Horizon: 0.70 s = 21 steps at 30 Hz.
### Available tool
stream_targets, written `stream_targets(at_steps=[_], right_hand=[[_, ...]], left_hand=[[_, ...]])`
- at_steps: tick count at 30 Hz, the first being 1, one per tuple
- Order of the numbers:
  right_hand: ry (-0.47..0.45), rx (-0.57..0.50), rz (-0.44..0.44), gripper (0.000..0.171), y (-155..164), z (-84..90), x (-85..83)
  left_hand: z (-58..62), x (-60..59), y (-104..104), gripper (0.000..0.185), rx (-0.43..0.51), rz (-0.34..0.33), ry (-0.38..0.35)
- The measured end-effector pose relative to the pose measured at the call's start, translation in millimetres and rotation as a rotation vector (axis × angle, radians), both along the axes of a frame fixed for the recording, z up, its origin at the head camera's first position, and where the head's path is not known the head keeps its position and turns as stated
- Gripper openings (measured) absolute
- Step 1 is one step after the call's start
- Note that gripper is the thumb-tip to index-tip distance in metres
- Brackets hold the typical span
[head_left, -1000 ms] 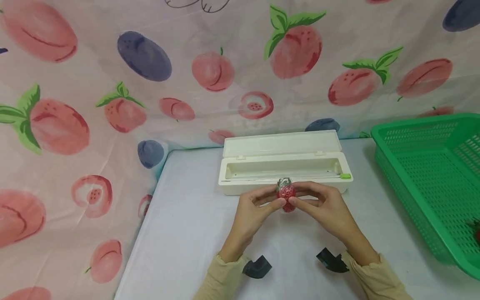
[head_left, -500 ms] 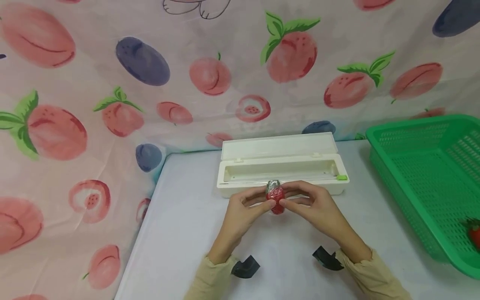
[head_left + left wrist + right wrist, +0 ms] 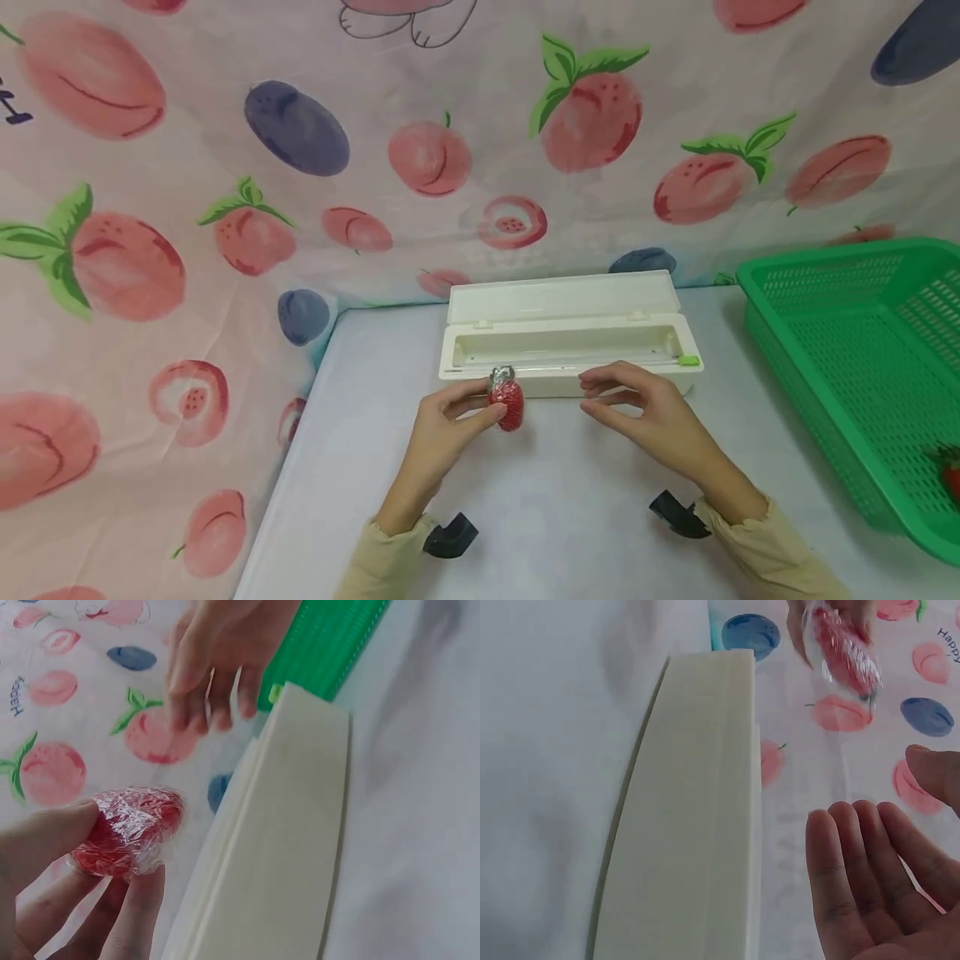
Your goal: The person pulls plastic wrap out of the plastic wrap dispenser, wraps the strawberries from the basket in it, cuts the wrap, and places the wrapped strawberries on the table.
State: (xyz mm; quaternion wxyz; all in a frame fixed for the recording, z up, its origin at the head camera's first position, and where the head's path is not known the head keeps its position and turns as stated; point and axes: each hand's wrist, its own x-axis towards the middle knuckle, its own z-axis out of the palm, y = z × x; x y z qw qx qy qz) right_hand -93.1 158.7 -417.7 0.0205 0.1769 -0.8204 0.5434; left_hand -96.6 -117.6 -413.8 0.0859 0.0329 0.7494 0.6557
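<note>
The right hand (image 3: 637,408) is letting go and hanging loosely open, leaving the red strawberry wrapped in clear film (image 3: 508,403) pinched in the left hand (image 3: 442,425) before the open cream plastic dispenser box (image 3: 570,346), apparently wrapped.

Bright, even light; blurry wrist views

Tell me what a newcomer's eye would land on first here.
First, the small red strawberry wrapped in clear film, pinched by the left hand in front of the open cream plastic dispenser box. The right hand hovers empty beside it. The green perforated plastic basket sits at the table's right edge.
</note>
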Motion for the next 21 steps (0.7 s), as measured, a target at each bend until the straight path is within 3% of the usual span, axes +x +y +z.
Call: stream_targets(at_steps=[8, 21], right_hand=[[0.109, 0.013, -0.002, 0.033, 25.2, -9.1, 5.0], [0.098, 0.080, -0.057, 0.034, 54.4, -26.6, 10.5]], left_hand=[[-9.0, 5.7, -36.3, 0.039, -0.087, 0.079, -0.014], [-25.6, 16.9, -78.6, 0.040, -0.197, 0.183, -0.033]])
